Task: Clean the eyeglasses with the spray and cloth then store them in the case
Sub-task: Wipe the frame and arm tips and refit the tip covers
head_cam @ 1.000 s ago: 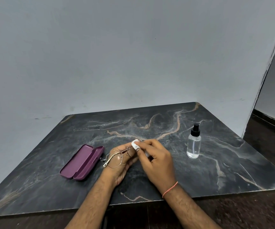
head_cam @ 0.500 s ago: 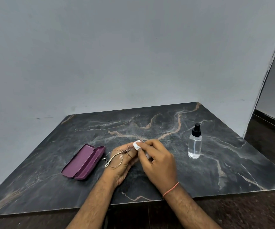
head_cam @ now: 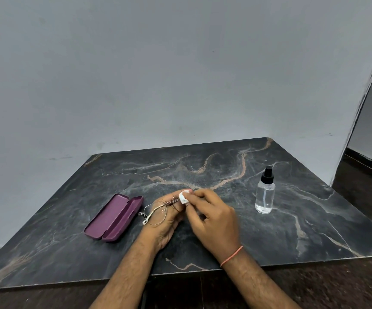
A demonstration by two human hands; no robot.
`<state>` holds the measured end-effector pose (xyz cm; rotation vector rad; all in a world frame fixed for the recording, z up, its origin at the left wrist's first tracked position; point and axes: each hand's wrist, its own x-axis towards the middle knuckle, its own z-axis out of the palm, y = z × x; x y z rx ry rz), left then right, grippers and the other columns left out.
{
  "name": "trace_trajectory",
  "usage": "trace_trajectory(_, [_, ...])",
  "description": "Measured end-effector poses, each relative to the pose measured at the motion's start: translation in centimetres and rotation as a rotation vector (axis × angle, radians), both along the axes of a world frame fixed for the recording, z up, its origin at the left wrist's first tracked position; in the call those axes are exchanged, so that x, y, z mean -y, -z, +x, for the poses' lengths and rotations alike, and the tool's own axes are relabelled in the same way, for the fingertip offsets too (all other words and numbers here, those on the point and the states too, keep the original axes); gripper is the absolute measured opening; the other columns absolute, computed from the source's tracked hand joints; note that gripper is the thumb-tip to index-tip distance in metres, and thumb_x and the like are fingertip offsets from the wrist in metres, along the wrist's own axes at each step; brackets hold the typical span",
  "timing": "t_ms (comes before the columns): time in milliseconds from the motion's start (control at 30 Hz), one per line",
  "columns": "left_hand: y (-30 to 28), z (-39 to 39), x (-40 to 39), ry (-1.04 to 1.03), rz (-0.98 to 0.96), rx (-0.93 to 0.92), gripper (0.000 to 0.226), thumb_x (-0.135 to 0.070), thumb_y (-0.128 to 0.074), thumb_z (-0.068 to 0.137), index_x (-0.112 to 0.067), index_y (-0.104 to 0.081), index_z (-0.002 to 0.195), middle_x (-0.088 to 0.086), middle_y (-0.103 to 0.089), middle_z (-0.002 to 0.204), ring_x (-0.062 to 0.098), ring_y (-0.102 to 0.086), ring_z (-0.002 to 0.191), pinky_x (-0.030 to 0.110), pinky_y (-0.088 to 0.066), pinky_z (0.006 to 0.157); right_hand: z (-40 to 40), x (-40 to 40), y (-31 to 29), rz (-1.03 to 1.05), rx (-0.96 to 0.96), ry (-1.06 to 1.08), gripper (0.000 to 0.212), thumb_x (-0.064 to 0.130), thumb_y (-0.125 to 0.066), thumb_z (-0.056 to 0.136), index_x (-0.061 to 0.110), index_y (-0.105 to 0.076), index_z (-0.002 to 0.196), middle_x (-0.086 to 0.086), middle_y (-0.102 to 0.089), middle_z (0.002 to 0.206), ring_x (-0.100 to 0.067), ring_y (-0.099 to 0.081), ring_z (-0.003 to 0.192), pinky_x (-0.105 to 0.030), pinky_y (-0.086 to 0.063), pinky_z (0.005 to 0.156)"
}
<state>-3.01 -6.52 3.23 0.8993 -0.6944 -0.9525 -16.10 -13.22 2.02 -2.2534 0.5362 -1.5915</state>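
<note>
My right hand pinches a white wipe to the eyeglasses my left hand grips: lens-wiping, I judge; next, the other lens.

Glasses: 2nd lens hidden behind pad & right hand.

No lettering, brand or number can be read: the spray bottle at three o'clock and the purple case at nine o'clock appear unmarked; any engraving on the glasses is too small to tell.
</note>
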Motion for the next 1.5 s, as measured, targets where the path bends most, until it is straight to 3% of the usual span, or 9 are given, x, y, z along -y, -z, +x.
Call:
trace_trajectory(100, [-0.3,-0.2,0.0,-0.042,0.019,-0.003,0.014,-0.004,-0.080,0.087,-0.013,-0.086,0.095,0.018,-0.080,0.103,0.025,-0.080,0.089,0.032,-0.068,0.080,-0.1,-0.5,0.0,-0.018,-0.006,-0.087,0.023,0.021,-0.079,0.090,0.030,-0.085,0.111,0.016,-0.073,0.107,0.001,-0.069,0.078,-0.019,-0.057,0.067])
trace_trajectory(167, [-0.5,-0.3,0.1,-0.049,0.042,-0.019,0.019,-0.001,-0.070,0.087,-0.011,-0.086,0.093,0.019,-0.080,0.103,0.026,-0.080,0.088,0.033,-0.068,0.080,0.0,-0.7,0.0,-0.034,0.006,-0.089,0.020,0.019,-0.082,0.087,0.029,-0.086,0.103,0.016,-0.074,0.100,0.000,-0.070,0.080,-0.020,-0.058,0.068])
trace_trajectory(367, [-0.3,-0.2,0.1,-0.048,0.015,-0.040,0.023,-0.003,-0.072,0.083,-0.005,-0.081,0.104,0.022,-0.080,0.107,0.027,-0.081,0.093,0.031,-0.067,0.083,0.0,0.2,0.0,0.014,0.020,0.055,0.019,0.022,-0.077,0.092,0.029,-0.085,0.108,0.015,-0.073,0.101,-0.002,-0.069,0.076,-0.026,-0.057,0.062])
trace_trajectory(533, [0.4,0.2,0.1,-0.012,-0.022,0.076,0.022,-0.004,-0.074,0.093,0.000,-0.078,0.114,0.026,-0.076,0.110,0.032,-0.077,0.099,0.034,-0.066,0.085,0.0,-0.3,-0.2,-0.020,-0.014,-0.113,0.025,0.020,-0.077,0.095,0.029,-0.083,0.117,0.016,-0.072,0.115,0.000,-0.071,0.084,-0.025,-0.059,0.068])
trace_trajectory(667, [0.1,0.1,0.2,-0.051,0.003,0.011,0.023,0.002,-0.071,0.086,-0.009,-0.084,0.102,0.020,-0.078,0.103,0.028,-0.079,0.091,0.033,-0.067,0.079,0.1,-0.5,0.0,-0.039,0.006,-0.089,0.017,0.019,-0.080,0.091,0.028,-0.085,0.105,0.016,-0.074,0.105,-0.002,-0.072,0.084,-0.026,-0.059,0.067])
trace_trajectory(967, [-0.6,-0.3,-0.1,-0.057,0.012,0.024,0.019,-0.003,-0.075,0.086,-0.013,-0.085,0.098,0.017,-0.080,0.103,0.025,-0.079,0.091,0.031,-0.067,0.080,0.0,-0.3,-0.1,-0.075,-0.015,-0.117,0.024,0.016,-0.079,0.092,0.024,-0.084,0.114,0.014,-0.073,0.110,0.009,-0.062,0.079,-0.021,-0.057,0.066])
trace_trajectory(1333, [-0.7,-0.1,-0.1,-0.028,0.020,0.042,0.026,0.004,-0.062,0.092,-0.001,-0.076,0.113,0.020,-0.078,0.115,0.027,-0.077,0.104,0.029,-0.063,0.087,0.0,-1.8,-0.7,-0.282,-0.048,-0.123,0.028,0.014,-0.077,0.096,0.020,-0.081,0.124,0.007,-0.075,0.112,-0.011,-0.073,0.088,-0.031,-0.061,0.070])
trace_trajectory(1400, [-0.4,0.6,-0.8,-0.024,0.071,0.057,0.027,0.007,-0.052,0.100,0.001,-0.071,0.118,0.018,-0.077,0.118,0.022,-0.077,0.105,0.025,-0.062,0.088,0.8,-2.4,-0.6,-0.313,-0.106,-0.077,0.029,0.016,-0.076,0.097,0.023,-0.079,0.125,0.008,-0.075,0.113,-0.013,-0.072,0.085,-0.033,-0.060,0.066])
trace_trajectory(1500, [0.7,-1.2,-0.8,-0.200,0.328,0.157,0.029,0.003,-0.045,0.109,-0.007,-0.067,0.095,0.010,-0.072,0.105,0.028,-0.075,0.104,0.014,-0.060,0.069,1.7,-3.3,-0.5,-0.318,-0.143,-0.023,0.032,0.017,-0.073,0.097,0.026,-0.078,0.128,0.009,-0.074,0.119,-0.015,-0.072,0.085,-0.034,-0.060,0.065])
